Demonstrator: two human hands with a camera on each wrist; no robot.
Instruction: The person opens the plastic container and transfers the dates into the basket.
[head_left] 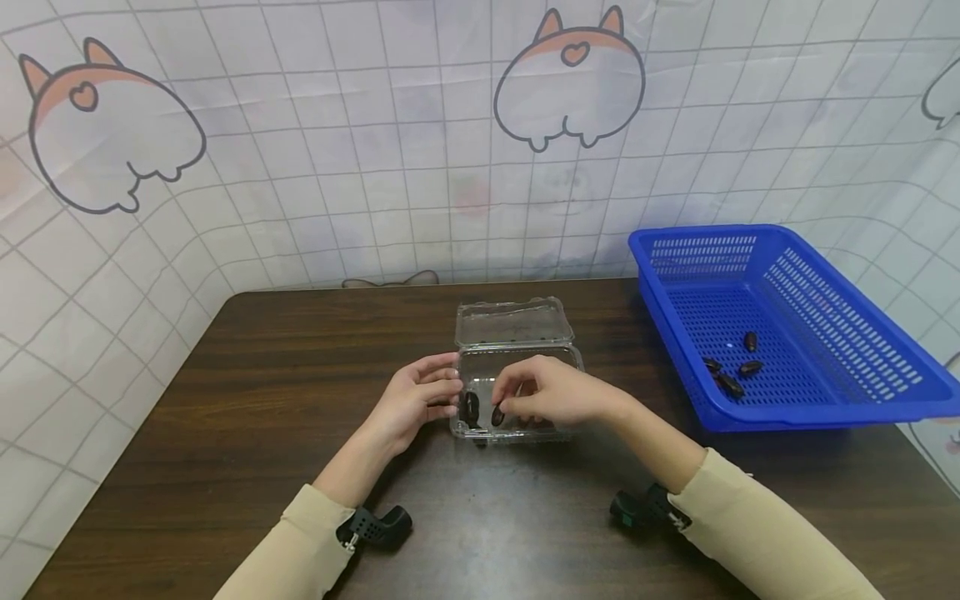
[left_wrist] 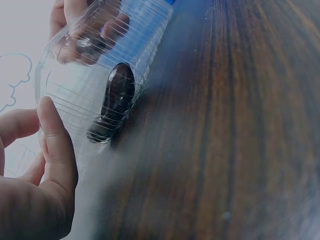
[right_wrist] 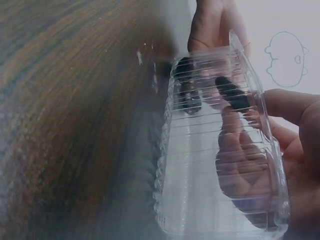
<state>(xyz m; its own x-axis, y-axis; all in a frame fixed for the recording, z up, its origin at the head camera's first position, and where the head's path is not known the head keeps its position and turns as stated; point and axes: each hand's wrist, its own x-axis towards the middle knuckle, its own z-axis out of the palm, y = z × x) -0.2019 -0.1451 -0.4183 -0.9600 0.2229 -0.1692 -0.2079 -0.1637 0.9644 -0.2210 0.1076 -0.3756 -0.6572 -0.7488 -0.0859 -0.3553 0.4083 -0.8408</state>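
A clear plastic clamshell box (head_left: 517, 429) lies on the table with its lid (head_left: 513, 323) folded back. Inside its left end are dark, glossy oval dates (head_left: 470, 408), seen through the ribbed wall in both wrist views. My right hand (head_left: 551, 390) reaches into the box and pinches one date (head_left: 498, 415) between thumb and fingers, just right of the others. In the right wrist view this date (right_wrist: 232, 94) shows through the plastic. My left hand (head_left: 405, 402) rests its loosely bent fingers (left_wrist: 52, 135) against the outside of the box's left wall.
A blue slatted basket (head_left: 678, 354) stands at the table's right, with several dates (head_left: 750, 368) on its floor. Behind the dark wood table (head_left: 315, 358) hangs a white tiled-pattern sheet (head_left: 420, 167). A thin cord (head_left: 397, 282) lies along the back edge.
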